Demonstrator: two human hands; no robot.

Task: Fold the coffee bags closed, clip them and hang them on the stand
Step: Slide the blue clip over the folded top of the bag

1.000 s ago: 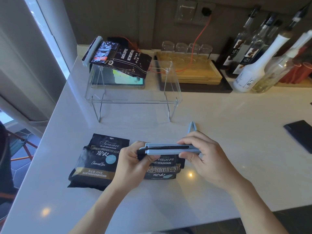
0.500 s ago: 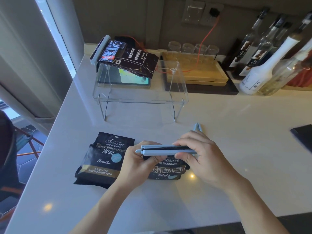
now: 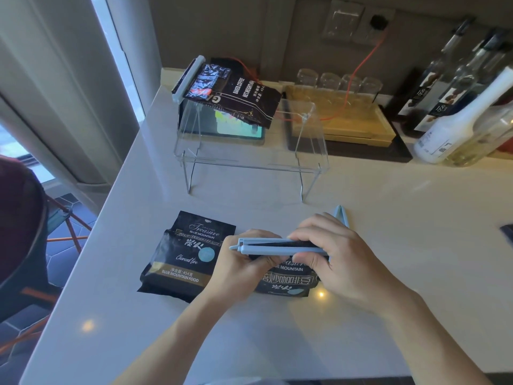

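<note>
A black coffee bag [image 3: 288, 282] lies on the white counter under my hands, its folded top caught in a long pale blue clip [image 3: 273, 246]. My left hand [image 3: 244, 269] pinches the clip's left end and the bag's top. My right hand [image 3: 337, 259] presses down on the clip's right part. A second black bag [image 3: 186, 257] lies flat to the left. A third bag [image 3: 233, 94], clipped with a white clip [image 3: 187, 79], hangs on the clear acrylic stand [image 3: 249, 159]. Another blue clip [image 3: 341, 215] lies behind my right hand.
A tablet [image 3: 238, 129] leans behind the stand. A wooden tray [image 3: 341, 120] with several glasses sits at the back, with bottles [image 3: 458, 107] at the right. A dark phone [image 3: 508, 233] lies at the right edge. The counter drops off at the left, beside a chair.
My hands and the clip have stayed on the bag's folded top; the clip's two arms have come closer together. The view has shifted slightly.
</note>
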